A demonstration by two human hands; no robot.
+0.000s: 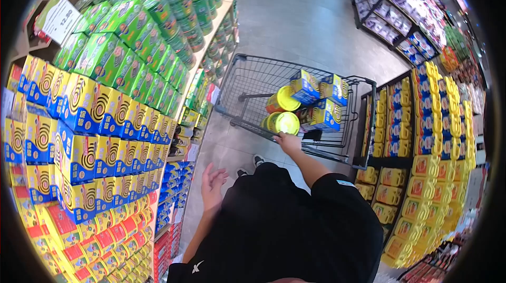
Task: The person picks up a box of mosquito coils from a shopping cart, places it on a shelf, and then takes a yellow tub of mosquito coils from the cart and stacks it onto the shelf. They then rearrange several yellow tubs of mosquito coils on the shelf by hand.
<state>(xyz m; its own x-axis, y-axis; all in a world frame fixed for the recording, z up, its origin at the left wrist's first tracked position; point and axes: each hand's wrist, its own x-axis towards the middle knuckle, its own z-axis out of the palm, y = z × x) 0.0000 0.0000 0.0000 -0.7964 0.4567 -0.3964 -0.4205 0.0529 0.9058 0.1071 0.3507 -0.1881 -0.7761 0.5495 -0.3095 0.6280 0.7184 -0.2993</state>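
Note:
A dark wire shopping cart (316, 153) stands crosswise in front of me. My right hand (289, 144) is closed over its near side rail, close beside a tub with a bright yellow lid (287, 122). Another yellow-lidded tub (288, 97) lies tilted behind that one. Several blue-and-yellow boxes (326, 115) with a coil design sit beside the tubs in the cart. My left hand (213, 184) hangs in the air over the floor with its fingers apart, holding nothing, between my body and the left shelf.
Stacked blue-and-yellow boxes (87, 101), green packs (124, 51) and green cans (176, 6) fill the left shelf, with a price sign (59, 16) above. Yellow jugs (421, 172) are stacked at right beyond the cart. A display of bagged goods (387, 11) borders the grey floor (295, 14).

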